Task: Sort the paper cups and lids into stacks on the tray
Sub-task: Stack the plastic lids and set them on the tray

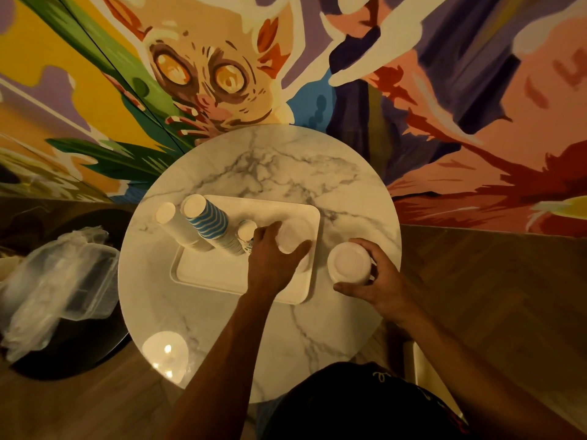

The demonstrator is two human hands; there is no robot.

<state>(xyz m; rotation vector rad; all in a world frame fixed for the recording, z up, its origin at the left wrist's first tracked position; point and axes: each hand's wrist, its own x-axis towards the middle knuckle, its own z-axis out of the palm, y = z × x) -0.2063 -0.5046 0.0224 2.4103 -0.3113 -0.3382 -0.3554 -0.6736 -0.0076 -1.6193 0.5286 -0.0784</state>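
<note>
On the tray's (222,277) right end: lids gathering into one pile.
My left hand (273,258) curls its fingers round the lid stack (293,236) there. My right hand (378,281) clamps a second lid stack (349,263) just right of the tray. They look light, thin and slippery, so I'd grip the rims gently.
</note>
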